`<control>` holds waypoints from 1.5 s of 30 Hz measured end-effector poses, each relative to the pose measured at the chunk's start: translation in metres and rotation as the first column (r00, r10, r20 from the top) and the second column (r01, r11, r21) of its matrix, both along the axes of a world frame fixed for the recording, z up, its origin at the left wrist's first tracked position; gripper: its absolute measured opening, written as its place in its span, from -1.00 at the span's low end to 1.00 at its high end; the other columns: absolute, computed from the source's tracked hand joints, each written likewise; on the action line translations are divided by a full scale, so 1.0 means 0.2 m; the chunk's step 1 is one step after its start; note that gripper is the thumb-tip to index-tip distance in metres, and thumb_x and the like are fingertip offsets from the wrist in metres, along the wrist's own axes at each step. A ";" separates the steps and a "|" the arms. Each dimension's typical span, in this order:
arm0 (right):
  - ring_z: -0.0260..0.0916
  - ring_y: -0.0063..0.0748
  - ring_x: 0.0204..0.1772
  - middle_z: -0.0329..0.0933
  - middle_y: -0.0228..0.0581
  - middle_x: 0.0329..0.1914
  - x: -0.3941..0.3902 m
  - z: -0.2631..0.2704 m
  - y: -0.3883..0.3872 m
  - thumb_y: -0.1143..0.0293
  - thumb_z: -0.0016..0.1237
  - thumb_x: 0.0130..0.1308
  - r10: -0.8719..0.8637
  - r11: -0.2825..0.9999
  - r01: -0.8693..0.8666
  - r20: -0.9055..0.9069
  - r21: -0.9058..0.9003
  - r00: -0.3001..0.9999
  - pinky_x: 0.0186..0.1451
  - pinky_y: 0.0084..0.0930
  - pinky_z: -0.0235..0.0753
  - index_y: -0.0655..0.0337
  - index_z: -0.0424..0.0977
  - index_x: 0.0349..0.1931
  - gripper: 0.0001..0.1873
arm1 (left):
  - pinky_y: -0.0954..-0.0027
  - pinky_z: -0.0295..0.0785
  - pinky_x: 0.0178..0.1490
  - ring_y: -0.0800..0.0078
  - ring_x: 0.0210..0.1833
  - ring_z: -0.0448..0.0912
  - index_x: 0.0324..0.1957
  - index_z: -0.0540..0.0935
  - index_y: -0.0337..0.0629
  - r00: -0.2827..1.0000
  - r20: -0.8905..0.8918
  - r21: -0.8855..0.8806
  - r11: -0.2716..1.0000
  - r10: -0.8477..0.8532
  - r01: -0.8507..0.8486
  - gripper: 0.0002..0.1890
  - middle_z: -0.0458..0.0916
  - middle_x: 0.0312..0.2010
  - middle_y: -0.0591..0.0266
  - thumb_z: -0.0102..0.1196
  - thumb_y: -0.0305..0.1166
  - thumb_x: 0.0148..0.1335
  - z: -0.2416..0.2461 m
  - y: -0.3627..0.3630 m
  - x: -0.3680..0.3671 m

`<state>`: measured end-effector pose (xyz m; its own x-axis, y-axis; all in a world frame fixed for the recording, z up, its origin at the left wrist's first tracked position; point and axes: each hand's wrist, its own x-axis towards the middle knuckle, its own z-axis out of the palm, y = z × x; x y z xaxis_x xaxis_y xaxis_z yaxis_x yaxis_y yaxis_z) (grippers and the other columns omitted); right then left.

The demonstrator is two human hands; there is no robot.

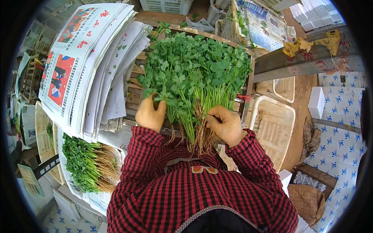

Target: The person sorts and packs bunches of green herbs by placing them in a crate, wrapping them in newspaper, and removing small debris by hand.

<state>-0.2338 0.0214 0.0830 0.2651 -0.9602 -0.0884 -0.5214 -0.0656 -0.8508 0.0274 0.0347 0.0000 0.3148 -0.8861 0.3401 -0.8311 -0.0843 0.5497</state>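
Note:
A broad pile of coriander (198,64) lies on a slatted wooden rack, with leaves away from me and stems and roots towards me. My left hand (150,113) is at the near left corner of the pile. Its thumb and forefinger stand apart against the leaves, which hide the other fingertips. On the right, my right hand (225,125) pinches at the stem bases of the coriander with thumb and forefinger. Pale brown roots (202,137) hang beside it, over the near edge of the rack and in front of my checked sleeves and apron.
A tall stack of newspapers (84,67) rises left of the pile. Below it, more coriander (84,166) lies on a paper-lined scale. Plastic baskets (272,125) stand at the right, under a metal beam (309,61). Another crate (166,6) is at the far side.

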 end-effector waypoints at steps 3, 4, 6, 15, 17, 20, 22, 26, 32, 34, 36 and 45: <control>0.65 -0.50 -0.37 0.69 -0.20 -0.34 0.01 -0.01 0.04 0.47 0.23 0.29 -0.020 0.998 0.017 0.055 0.066 0.998 -0.31 -0.53 0.62 0.29 0.66 -0.21 -0.88 | 0.05 0.52 -0.36 0.03 -0.48 0.66 -0.38 0.65 -0.15 0.917 -0.400 0.240 0.966 0.008 0.096 -0.55 0.67 -0.53 0.07 0.36 0.07 0.25 0.19 -0.01 -0.10; 0.64 -0.52 -0.37 0.68 -0.21 -0.35 0.04 0.00 0.04 0.48 0.22 0.30 -0.016 0.996 0.009 0.082 0.090 0.997 -0.31 -0.54 0.62 0.30 0.65 -0.20 -0.88 | 0.03 0.56 -0.29 -0.04 -0.40 0.69 -0.41 0.66 -0.19 0.943 -0.332 0.471 0.865 -0.005 0.170 -0.41 0.70 -0.47 -0.03 0.27 0.24 0.25 0.31 -0.06 -0.16; 0.65 -0.53 -0.39 0.69 -0.23 -0.37 0.09 0.07 0.03 0.48 0.17 0.36 -0.073 0.986 0.036 0.230 0.161 0.971 -0.34 -0.59 0.62 0.34 0.63 -0.19 -0.89 | 0.03 0.59 -0.21 -0.07 -0.36 0.70 -0.35 0.71 -0.24 0.970 -0.176 0.619 0.747 -0.168 0.241 -0.39 0.70 -0.48 -0.09 0.19 0.24 0.27 0.28 -0.14 -0.20; 0.66 -0.27 0.08 0.58 0.11 0.23 0.05 0.49 -0.50 0.42 -0.02 0.50 -0.170 0.954 0.290 0.650 -0.080 0.741 -0.05 -0.36 0.66 0.28 0.29 0.47 -0.44 | 0.45 0.26 -0.70 0.53 -0.81 0.39 -0.38 0.52 -0.25 0.495 -0.850 0.404 0.828 0.183 0.388 -0.75 0.46 -0.75 0.30 0.17 -0.37 0.46 0.27 -0.22 0.07; 0.70 -0.33 -0.02 0.68 0.00 0.10 -0.02 0.35 -0.53 0.41 0.08 0.44 -0.233 0.894 0.201 -0.032 -0.399 0.972 -0.10 -0.36 0.68 0.21 0.36 0.44 -0.43 | 0.44 0.25 -0.69 0.53 -0.80 0.40 -0.36 0.54 -0.27 0.501 -0.839 0.416 0.844 0.213 0.338 -0.77 0.47 -0.74 0.30 0.16 -0.38 0.45 0.27 -0.23 0.13; 0.63 -0.37 -0.34 0.71 -0.25 -0.29 0.02 0.17 -0.25 0.22 0.24 0.35 0.105 0.984 -0.125 -0.148 -0.128 0.983 -0.27 -0.38 0.63 0.09 0.56 0.26 -0.51 | 0.42 0.28 -0.67 0.52 -0.77 0.42 -0.35 0.55 -0.26 0.486 -0.854 0.391 0.847 0.187 0.360 -0.76 0.52 -0.73 0.27 0.16 -0.34 0.46 0.10 -0.21 0.17; 0.57 -0.34 -0.50 0.63 -0.28 -0.49 0.15 0.05 -0.15 0.24 0.29 0.24 0.309 0.856 -0.448 -0.441 -0.256 0.843 -0.42 -0.38 0.56 0.15 0.61 0.14 -0.53 | 0.42 0.31 -0.63 0.54 -0.74 0.44 -0.36 0.54 -0.23 0.459 -0.868 0.380 0.847 0.189 0.371 -0.74 0.57 -0.69 0.24 0.16 -0.31 0.47 0.06 -0.22 0.13; 0.53 -0.26 -0.56 0.46 -0.30 -0.67 0.32 -0.20 -0.03 0.31 0.19 0.11 0.148 0.713 -0.646 -0.843 -0.272 0.518 -0.53 -0.27 0.50 0.21 0.64 -0.25 -0.77 | 0.48 0.32 -0.52 0.59 -0.63 0.48 -0.35 0.54 -0.21 0.517 -0.844 0.313 0.915 0.144 0.256 -0.73 0.59 -0.64 0.27 0.16 -0.30 0.50 -0.15 -0.25 0.02; 0.59 -0.05 -0.46 0.58 -0.16 -0.54 0.13 -0.04 0.14 0.25 0.07 0.27 0.726 0.661 -0.750 -0.264 0.016 0.635 -0.35 -0.15 0.60 0.15 0.57 -0.43 -0.81 | 0.47 0.35 -0.57 0.59 -0.65 0.51 -0.27 0.57 -0.26 0.402 -0.892 0.305 0.932 0.207 0.197 -0.80 0.59 -0.59 0.31 0.14 -0.35 0.51 -0.19 -0.22 -0.01; 0.65 -0.30 -0.43 0.67 -0.22 -0.43 0.09 0.22 0.07 0.29 0.12 0.35 0.739 0.583 -0.758 0.196 0.293 0.644 -0.31 -0.25 0.63 0.16 0.65 -0.18 -0.83 | 0.47 0.36 -0.55 0.60 -0.64 0.50 -0.22 0.59 -0.26 0.423 -0.880 0.315 0.933 0.216 0.177 -0.81 0.59 -0.59 0.33 0.14 -0.34 0.51 -0.20 -0.22 -0.01; 0.67 -0.42 -0.32 0.72 -0.24 -0.32 0.07 0.36 -0.07 0.36 0.09 0.43 0.365 0.745 -0.541 0.439 0.392 0.821 -0.26 -0.40 0.64 0.22 0.57 0.13 -0.68 | 0.46 0.37 -0.51 0.61 -0.61 0.50 -0.21 0.60 -0.28 0.497 -0.842 0.310 0.942 0.210 0.126 -0.80 0.59 -0.59 0.33 0.16 -0.33 0.50 -0.25 -0.17 0.00; 0.50 -0.62 -0.41 0.67 -0.38 -0.41 0.12 0.05 -0.29 0.27 0.28 0.33 -0.309 0.951 0.309 0.078 0.003 0.948 -0.29 -0.57 0.57 0.19 0.58 0.25 -0.50 | 0.39 0.39 -0.42 0.60 -0.53 0.42 -0.35 0.60 -0.25 0.823 -0.556 0.168 0.985 0.115 -0.024 -0.73 0.56 -0.56 0.32 0.25 -0.28 0.43 -0.36 -0.17 -0.06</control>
<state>-0.2100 -0.0363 0.0932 -0.0392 -0.9967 -0.0704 -0.4509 0.0805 -0.8889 0.0155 0.0013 -0.0722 0.4737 -0.8794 -0.0474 -0.3703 -0.2477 0.8953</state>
